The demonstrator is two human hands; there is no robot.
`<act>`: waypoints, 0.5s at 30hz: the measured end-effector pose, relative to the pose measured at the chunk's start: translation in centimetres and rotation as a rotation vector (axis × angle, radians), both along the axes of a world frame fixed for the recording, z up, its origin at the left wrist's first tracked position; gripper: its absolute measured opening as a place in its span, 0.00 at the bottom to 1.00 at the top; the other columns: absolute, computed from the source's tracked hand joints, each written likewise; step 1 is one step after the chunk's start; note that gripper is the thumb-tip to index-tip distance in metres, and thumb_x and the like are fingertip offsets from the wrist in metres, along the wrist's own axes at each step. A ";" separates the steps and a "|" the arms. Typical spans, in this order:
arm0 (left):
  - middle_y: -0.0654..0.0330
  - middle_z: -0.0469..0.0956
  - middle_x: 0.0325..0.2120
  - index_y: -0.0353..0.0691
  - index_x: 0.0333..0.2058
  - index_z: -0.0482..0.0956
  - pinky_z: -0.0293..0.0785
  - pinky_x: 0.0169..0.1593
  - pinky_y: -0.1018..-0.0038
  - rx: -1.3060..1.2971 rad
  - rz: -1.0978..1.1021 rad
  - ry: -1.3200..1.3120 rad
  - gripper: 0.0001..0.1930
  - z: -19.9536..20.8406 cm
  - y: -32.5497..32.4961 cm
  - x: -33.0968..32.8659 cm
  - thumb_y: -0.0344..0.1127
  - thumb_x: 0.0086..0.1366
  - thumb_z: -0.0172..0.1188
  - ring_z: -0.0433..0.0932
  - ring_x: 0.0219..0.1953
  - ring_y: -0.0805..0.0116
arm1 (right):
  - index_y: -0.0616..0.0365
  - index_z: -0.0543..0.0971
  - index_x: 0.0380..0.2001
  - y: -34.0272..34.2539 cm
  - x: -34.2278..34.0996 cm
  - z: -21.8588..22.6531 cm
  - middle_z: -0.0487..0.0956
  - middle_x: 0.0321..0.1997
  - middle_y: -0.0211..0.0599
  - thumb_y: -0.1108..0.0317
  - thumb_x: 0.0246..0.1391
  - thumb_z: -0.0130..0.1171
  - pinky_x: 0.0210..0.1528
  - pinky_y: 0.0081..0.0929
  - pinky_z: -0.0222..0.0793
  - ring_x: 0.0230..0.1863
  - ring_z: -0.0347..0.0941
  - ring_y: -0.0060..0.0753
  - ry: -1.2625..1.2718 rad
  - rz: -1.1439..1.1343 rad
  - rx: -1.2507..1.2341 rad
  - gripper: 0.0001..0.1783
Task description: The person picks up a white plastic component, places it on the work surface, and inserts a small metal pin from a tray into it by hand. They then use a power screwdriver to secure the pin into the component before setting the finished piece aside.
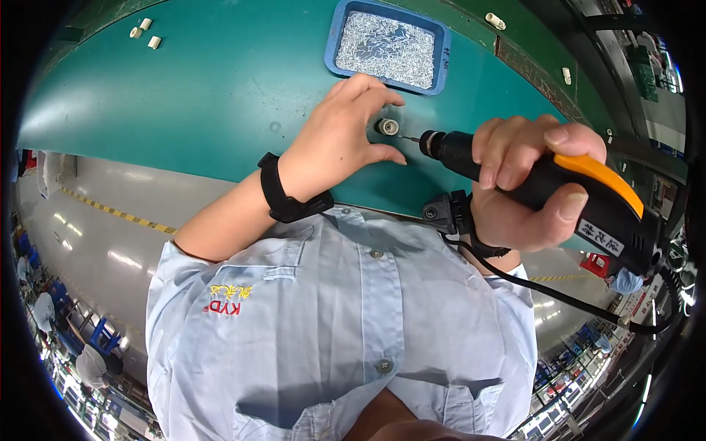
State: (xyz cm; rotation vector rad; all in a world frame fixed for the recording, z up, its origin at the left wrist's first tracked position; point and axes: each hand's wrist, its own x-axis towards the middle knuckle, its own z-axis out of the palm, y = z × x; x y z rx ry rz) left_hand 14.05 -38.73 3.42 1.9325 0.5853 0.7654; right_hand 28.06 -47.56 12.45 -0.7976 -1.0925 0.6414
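Grey floor (pixel 151 253), yellow-and-black striped tape (pixel 118 210), red box (pixel 594 264) at right

Bright, fairly even light covers the smooth green counter (pixel 213 95), with a soft shadow on the near side of the bare left hand (pixel 338 136). Small silvery metal pins (pixel 390 48) glint at the far side. White glare streaks the polished grey floor (pixel 151 198) at left. The middle looks crisp; fisheye distortion bends the counter's edges, and the rim falls to black.
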 end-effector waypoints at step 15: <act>0.58 0.78 0.27 0.41 0.35 0.80 0.70 0.41 0.68 -0.030 -0.164 0.137 0.11 -2.7 1.1 -0.2 0.29 0.49 0.63 0.74 0.35 0.59 | 0.58 0.64 0.39 1.9 -0.8 -2.4 0.65 0.16 0.32 0.51 0.55 0.51 0.21 0.28 0.61 0.15 0.61 0.27 -0.104 -0.130 -0.130 0.21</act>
